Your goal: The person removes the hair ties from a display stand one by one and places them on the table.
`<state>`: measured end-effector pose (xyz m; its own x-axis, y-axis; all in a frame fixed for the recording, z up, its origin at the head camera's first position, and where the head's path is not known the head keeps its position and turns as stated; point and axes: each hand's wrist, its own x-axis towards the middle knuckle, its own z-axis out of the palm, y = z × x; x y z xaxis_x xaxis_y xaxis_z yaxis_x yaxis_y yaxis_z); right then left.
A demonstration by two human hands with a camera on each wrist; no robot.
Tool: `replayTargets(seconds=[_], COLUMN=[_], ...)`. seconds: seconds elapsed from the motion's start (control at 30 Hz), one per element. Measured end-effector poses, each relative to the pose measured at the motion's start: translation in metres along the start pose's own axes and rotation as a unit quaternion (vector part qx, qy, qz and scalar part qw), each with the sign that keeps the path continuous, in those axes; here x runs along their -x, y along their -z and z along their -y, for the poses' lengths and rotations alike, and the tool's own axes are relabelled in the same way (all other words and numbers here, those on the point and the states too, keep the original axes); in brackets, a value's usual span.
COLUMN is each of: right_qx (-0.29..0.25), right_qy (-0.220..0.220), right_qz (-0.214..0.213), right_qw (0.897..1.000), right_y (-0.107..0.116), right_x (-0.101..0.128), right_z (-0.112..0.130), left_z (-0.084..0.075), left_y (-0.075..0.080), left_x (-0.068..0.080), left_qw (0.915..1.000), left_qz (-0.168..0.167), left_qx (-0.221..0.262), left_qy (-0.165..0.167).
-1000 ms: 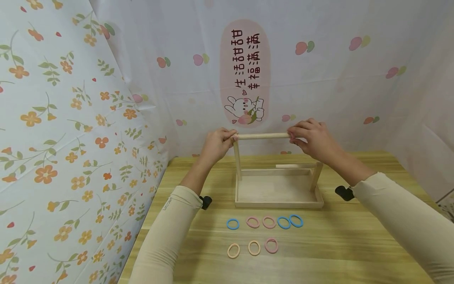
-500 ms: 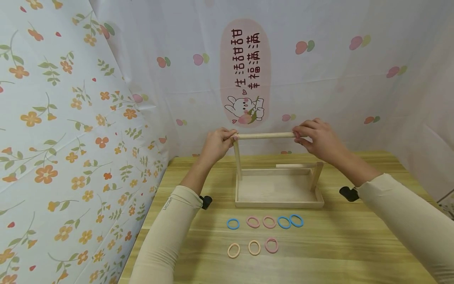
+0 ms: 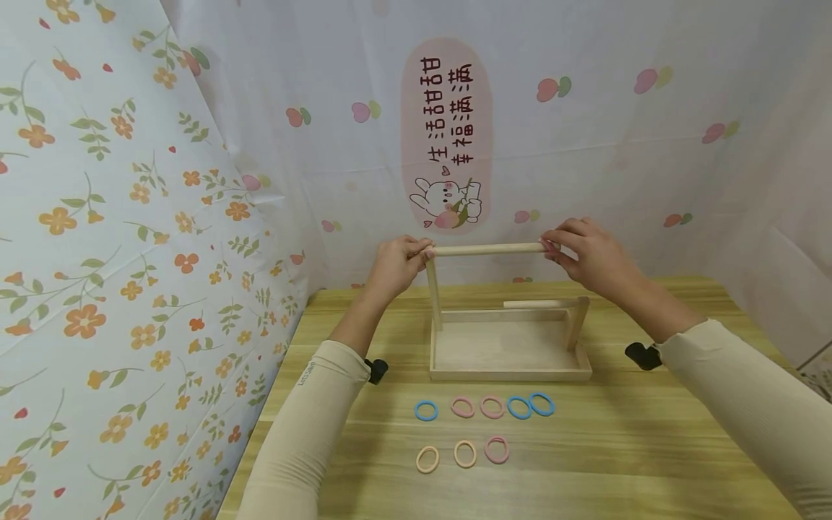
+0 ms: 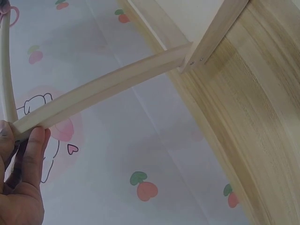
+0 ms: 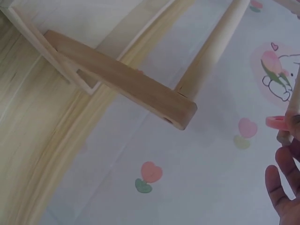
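Steadily, my left hand and right hand pinch the dowel ends, keeping it level above the wooden tray.

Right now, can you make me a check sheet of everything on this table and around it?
Surface: wooden table, light grain.
Job's things: wooden tray with a tall post at its left end, a short one at its right; wooden rod held level above it.
Clutter: eight hair rings in two rows, blue, pink and peach; a second rod behind the tray.
Grips: left hand pinches the rod's left end at the post top; right hand holds the right end.
Cables: nothing seen.
Surroundings: flowered cloth left, rabbit-print cloth behind.
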<state>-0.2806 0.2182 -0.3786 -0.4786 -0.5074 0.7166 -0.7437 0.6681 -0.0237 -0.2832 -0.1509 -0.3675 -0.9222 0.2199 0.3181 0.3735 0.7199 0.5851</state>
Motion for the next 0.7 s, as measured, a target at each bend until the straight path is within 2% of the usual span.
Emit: replayTargets(seconds=[0.7], right_qx=[-0.017], right_qy=[-0.002], right_qz=[-0.036], right_qw=[0.999], right_y=[0.0016], right_x=[0.0087], right_z=[-0.0021], left_z=[0.0004], left_y=[0.0003], left_x=[0.0002], left_qw=[1.0000], left_qz=[0.001], left_qx=[0.003], left_qy=[0.000])
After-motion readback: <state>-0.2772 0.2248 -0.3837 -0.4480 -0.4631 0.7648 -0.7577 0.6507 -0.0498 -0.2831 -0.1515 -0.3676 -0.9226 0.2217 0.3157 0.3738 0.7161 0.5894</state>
